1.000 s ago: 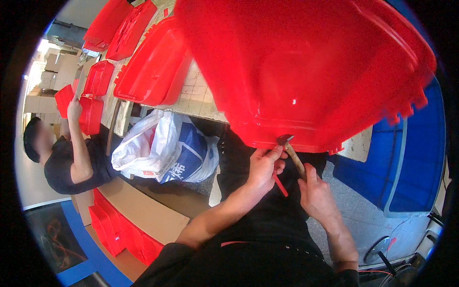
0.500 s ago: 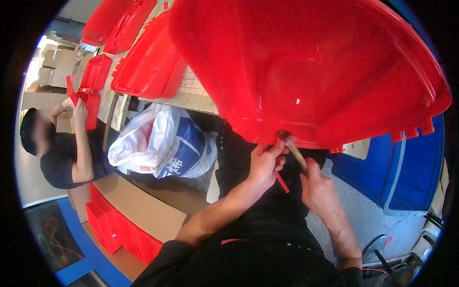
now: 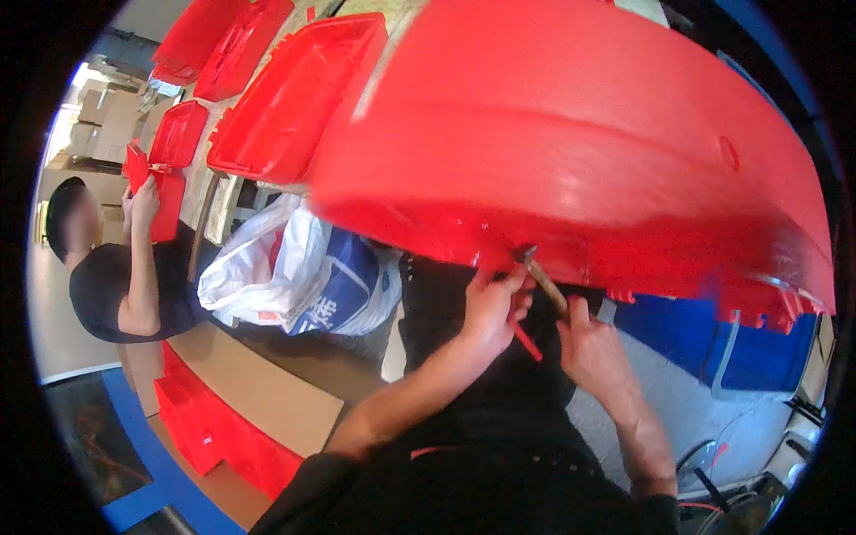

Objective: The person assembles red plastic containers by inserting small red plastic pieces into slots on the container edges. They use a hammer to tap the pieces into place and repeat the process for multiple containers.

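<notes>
One red bin [image 3: 580, 152] — left hand [image 3: 489, 308] fingers pinch its rim; right hand [image 3: 593, 348] grips one wooden-handled tool [image 3: 546, 283].

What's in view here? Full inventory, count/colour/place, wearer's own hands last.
Large plastic bin: 1, red, tilted up close, filling upper centre and right, its lower edge at the hands.
Wood-handled tool: 1, brown with a metal tip, set against the bin's edge.
Thin stick: 1, red, below the left hand.
Plastic lids or trays: about 4, red, laid on the bench upper left.
Plastic bag: 1, white and blue, centre left.
Cardboard sheet: 1, brown, lower left.
Stacked bins: several, red, under the cardboard.
Co-worker: 1, black shirt, far left, holding a red piece.
Blue container: 1, right.
Left hand: at the bin's edge.
Right hand: grips the tool.
</notes>
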The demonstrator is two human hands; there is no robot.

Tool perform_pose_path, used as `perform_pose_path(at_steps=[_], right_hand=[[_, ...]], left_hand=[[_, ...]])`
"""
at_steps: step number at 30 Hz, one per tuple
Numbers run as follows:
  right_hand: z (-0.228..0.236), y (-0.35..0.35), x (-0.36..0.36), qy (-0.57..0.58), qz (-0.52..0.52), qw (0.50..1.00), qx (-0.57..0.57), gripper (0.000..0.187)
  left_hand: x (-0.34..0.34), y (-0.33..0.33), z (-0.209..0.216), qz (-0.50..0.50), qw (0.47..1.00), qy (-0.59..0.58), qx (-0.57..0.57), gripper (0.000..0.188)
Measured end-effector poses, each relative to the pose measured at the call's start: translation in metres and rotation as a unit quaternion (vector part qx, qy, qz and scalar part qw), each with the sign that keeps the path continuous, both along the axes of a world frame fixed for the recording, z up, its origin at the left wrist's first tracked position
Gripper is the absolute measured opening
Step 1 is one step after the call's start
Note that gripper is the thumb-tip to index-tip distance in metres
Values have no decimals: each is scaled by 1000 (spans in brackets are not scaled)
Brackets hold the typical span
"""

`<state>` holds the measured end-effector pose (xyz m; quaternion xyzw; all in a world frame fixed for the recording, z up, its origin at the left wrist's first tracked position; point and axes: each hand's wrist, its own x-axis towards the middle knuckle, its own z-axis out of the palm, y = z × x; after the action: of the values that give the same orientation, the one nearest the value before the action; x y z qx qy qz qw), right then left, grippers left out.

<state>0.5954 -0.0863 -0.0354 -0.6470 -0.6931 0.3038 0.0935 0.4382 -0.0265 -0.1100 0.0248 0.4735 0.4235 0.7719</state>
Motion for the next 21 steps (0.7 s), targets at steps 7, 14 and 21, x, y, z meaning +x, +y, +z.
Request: perform_pose_path(at_steps=[7, 14, 21], right_hand=[[13, -20, 11, 113, -83, 989, 48, 37], [-45, -26, 26, 42, -8, 998, 46, 44], [-58, -21, 38, -32, 110, 973, 198, 39]], left_hand=[[1, 4, 6, -23, 998, 44, -45, 19], [0, -3, 4, -8, 997, 22, -76, 16], [5, -6, -11, 25, 996, -28, -79, 17]])
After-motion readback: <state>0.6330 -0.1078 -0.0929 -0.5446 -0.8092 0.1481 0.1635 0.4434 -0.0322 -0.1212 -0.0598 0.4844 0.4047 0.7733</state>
